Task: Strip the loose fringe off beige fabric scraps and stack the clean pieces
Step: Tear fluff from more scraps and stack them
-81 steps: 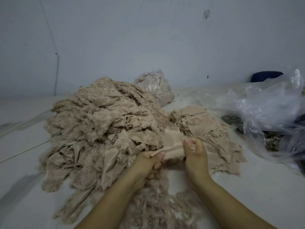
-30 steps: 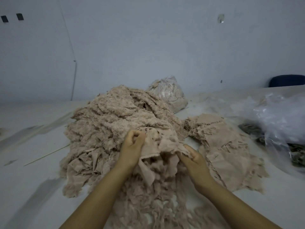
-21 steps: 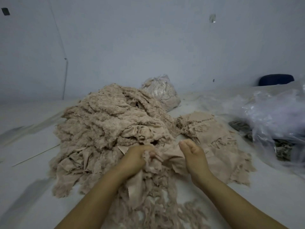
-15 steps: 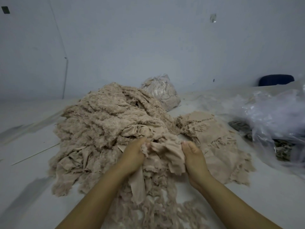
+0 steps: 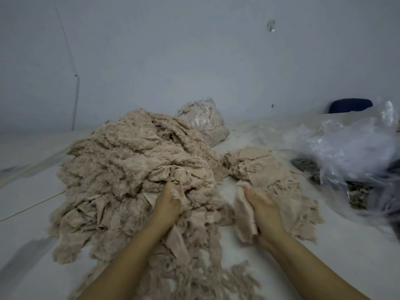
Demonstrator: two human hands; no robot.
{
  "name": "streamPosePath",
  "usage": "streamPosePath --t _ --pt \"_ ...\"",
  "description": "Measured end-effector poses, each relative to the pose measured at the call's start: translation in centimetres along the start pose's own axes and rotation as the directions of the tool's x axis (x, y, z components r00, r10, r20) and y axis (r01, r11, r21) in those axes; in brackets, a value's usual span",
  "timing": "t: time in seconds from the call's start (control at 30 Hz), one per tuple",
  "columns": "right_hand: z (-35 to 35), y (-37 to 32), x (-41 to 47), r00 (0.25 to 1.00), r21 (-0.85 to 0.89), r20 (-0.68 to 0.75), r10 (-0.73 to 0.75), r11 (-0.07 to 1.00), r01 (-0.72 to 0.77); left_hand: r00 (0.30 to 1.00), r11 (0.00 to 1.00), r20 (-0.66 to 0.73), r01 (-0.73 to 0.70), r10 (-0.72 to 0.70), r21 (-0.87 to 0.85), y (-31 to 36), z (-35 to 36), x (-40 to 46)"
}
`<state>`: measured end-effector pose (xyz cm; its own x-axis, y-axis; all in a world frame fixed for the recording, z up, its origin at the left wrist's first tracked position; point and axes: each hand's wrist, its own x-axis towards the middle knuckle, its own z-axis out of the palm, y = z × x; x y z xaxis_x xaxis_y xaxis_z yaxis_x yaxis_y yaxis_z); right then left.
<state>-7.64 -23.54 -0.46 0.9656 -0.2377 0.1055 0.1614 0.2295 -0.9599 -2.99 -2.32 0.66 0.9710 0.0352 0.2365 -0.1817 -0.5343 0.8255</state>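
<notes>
A big heap of fringed beige fabric scraps fills the middle of the white surface. My left hand grips a tuft of fringe at the heap's front edge. My right hand holds a smooth beige piece just right of the heap, apart from the left hand. Beyond the right hand lies a flatter stack of clean pieces. Stripped fringe is strewn between my forearms.
A clear plastic bag stuffed with beige scraps stands behind the heap by the wall. Crumpled clear plastic covers dark material at the right. A dark blue chair back shows at the far right.
My hands have pulled apart: the right hand moved right holding the smooth piece, while the left hand stayed at the heap gripping fringe.
</notes>
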Motion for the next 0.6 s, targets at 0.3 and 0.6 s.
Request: streamPosePath --t 0.3,0.6 --pt "1.7 0.1 -1.0 0.884 -0.143 0.344 0.317 0.948 -0.284 0.942 0.946 0.309 -0.024 0.130 -0.324 3.9 1.7 -1.4" --pt "1.9 0.6 -0.8 0.980 0.037 0.009 0.197 0.980 -0.197 0.978 0.886 0.154 0.195 -0.143 -0.420 3.4 2.3 -2.0"
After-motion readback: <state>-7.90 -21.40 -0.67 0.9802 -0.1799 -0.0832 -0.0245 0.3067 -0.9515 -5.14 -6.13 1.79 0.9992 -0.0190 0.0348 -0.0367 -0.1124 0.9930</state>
